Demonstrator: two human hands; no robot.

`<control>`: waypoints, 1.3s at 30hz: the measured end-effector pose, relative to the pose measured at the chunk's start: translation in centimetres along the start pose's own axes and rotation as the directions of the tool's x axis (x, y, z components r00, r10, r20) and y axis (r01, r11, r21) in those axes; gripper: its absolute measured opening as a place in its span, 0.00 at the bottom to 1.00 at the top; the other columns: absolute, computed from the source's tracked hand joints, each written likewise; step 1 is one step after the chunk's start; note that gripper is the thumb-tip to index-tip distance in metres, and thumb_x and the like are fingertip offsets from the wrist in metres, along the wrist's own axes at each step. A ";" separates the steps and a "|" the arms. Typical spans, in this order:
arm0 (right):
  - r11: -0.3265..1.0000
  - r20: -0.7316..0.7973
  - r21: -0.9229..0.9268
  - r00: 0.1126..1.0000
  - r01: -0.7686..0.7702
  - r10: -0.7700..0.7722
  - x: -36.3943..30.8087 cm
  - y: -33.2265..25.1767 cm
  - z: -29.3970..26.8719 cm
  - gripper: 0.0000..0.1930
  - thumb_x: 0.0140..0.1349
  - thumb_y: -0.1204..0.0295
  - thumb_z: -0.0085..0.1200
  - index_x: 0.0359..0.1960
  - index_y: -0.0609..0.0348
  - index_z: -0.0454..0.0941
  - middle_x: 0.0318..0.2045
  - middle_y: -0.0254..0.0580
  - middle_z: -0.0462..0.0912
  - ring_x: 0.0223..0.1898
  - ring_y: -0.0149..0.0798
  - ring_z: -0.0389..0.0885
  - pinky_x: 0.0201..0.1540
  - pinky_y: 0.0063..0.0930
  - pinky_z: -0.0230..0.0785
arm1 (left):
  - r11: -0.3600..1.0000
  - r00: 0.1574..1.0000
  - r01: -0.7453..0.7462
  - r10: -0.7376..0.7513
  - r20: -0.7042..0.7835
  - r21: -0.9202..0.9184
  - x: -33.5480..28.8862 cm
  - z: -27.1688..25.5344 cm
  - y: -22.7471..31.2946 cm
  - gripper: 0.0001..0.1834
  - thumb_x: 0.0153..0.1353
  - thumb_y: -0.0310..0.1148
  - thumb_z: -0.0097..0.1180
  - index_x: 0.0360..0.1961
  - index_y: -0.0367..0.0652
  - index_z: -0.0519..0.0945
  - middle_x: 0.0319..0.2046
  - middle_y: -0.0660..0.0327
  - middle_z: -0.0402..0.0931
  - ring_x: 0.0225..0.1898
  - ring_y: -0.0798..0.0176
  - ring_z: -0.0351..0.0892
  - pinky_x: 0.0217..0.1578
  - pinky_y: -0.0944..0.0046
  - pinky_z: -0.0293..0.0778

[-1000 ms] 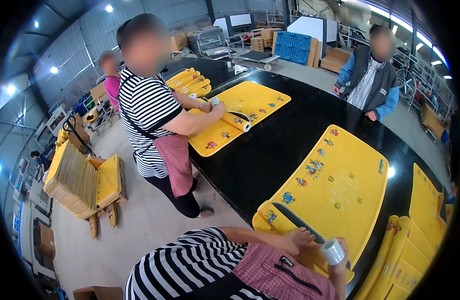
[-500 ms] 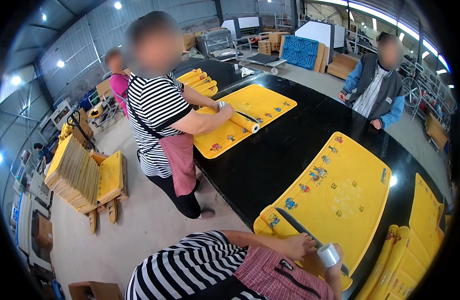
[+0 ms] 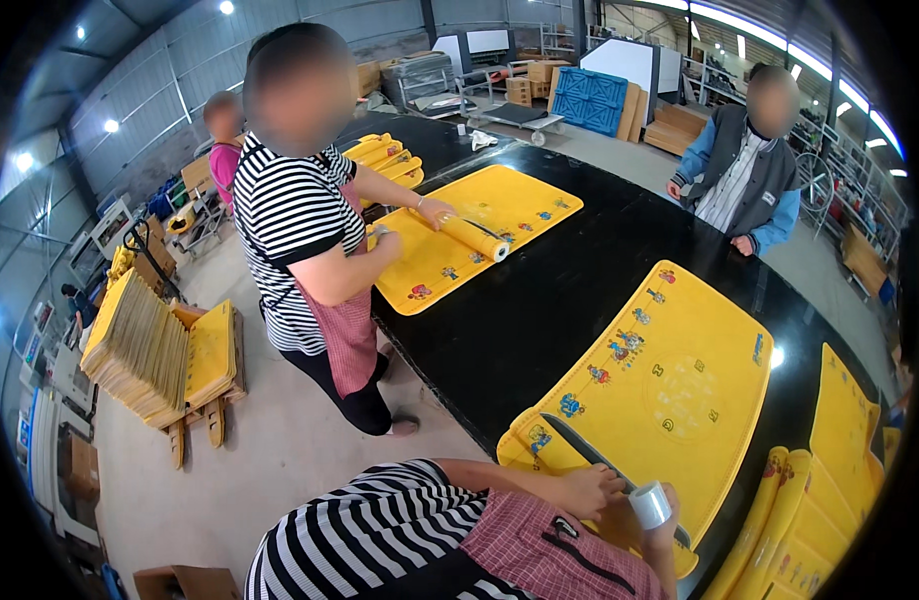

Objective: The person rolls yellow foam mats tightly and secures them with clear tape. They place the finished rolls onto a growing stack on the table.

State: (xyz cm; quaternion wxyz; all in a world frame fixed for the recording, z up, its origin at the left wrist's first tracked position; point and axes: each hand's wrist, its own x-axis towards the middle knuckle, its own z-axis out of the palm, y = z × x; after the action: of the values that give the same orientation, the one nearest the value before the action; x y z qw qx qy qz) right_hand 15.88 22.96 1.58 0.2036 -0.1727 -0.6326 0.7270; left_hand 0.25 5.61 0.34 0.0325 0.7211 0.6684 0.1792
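Note:
A yellow mat [image 3: 670,390] printed with small cartoon figures lies on the black table in front of me, its near edge turned over along a dark grey strip [image 3: 585,447]. My left hand [image 3: 592,490] is over this folded edge with its fingers curled together. What it pinches, if anything, is too small to make out. Just right of it, my right hand [image 3: 660,535] is closed on a roll of clear tape [image 3: 651,505], held upright above the near edge. The lower part of this hand is partly hidden by the roll.
Rolled yellow mats [image 3: 770,520] and another flat mat [image 3: 842,420] are at my right. Across the black table [image 3: 460,345], a co-worker in stripes [image 3: 290,210] handles a partly rolled mat [image 3: 475,238]. Another person [image 3: 740,170] stands at the far edge. Stacked mats [image 3: 145,350] rest on a pallet at left.
My hands and the tape roll keep nearly the same place over the mat. The striped co-worker has drawn one hand back from the rolled mat toward the body.

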 end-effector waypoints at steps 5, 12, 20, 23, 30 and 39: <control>0.998 -0.036 0.058 0.999 -0.018 0.020 0.2 -0.1 0.2 0.03 0.70 0.73 0.54 0.40 0.58 0.79 0.34 0.31 0.82 0.34 0.25 0.78 0.39 0.21 0.72 | 1.000 0.999 0.006 -0.006 0.049 -0.012 0.2 -1.1 0.1 0.34 0.58 0.53 0.67 0.60 0.43 0.78 0.51 0.56 0.75 0.57 0.54 0.72 0.59 0.55 0.64; 0.980 -0.014 0.195 0.999 -0.040 0.044 0.5 -0.4 0.3 0.03 0.70 0.73 0.55 0.40 0.58 0.79 0.33 0.31 0.81 0.35 0.25 0.78 0.40 0.22 0.71 | 0.998 0.992 0.046 -0.041 0.122 -0.033 0.3 -2.7 0.6 0.35 0.59 0.53 0.67 0.62 0.43 0.77 0.52 0.57 0.76 0.57 0.54 0.73 0.60 0.55 0.64; 0.961 -0.040 0.277 0.999 -0.022 0.034 0.0 1.3 -1.6 0.07 0.73 0.71 0.51 0.42 0.58 0.79 0.38 0.34 0.82 0.40 0.30 0.80 0.44 0.27 0.74 | 0.997 0.990 -0.076 0.071 0.119 0.035 0.8 -1.9 0.2 0.37 0.60 0.49 0.66 0.67 0.43 0.76 0.60 0.55 0.76 0.64 0.51 0.71 0.65 0.52 0.63; 0.954 -0.005 0.298 1.000 -0.013 0.015 -0.2 0.6 -0.6 0.09 0.72 0.72 0.52 0.49 0.59 0.77 0.42 0.37 0.82 0.46 0.34 0.81 0.50 0.30 0.76 | 0.996 0.995 0.016 -0.007 0.098 -0.091 0.5 -1.3 0.1 0.30 0.60 0.46 0.67 0.61 0.44 0.81 0.62 0.54 0.77 0.66 0.50 0.72 0.67 0.48 0.63; 0.995 -0.044 0.088 0.998 -0.041 0.045 1.0 0.0 0.1 0.05 0.73 0.74 0.53 0.48 0.54 0.76 0.41 0.32 0.80 0.42 0.28 0.80 0.46 0.24 0.75 | 0.813 0.952 0.307 -0.263 0.160 -0.494 0.9 -5.9 -0.2 0.42 0.55 0.47 0.75 0.68 0.42 0.73 0.57 0.51 0.79 0.61 0.45 0.77 0.65 0.50 0.71; 0.965 0.001 0.165 0.978 -0.205 0.207 2.6 0.4 0.3 0.04 0.69 0.76 0.57 0.44 0.54 0.77 0.39 0.33 0.81 0.41 0.29 0.80 0.44 0.27 0.76 | 0.914 0.965 -0.014 -0.094 -0.246 -0.404 2.4 -7.4 0.8 0.44 0.52 0.38 0.78 0.70 0.46 0.72 0.66 0.52 0.70 0.67 0.43 0.69 0.68 0.48 0.66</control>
State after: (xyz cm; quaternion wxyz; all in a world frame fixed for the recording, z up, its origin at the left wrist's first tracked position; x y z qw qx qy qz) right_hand 13.50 24.00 1.20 0.1457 -0.2262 -0.5474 0.7924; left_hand -1.12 6.43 7.95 0.0958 0.6553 0.6302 0.4053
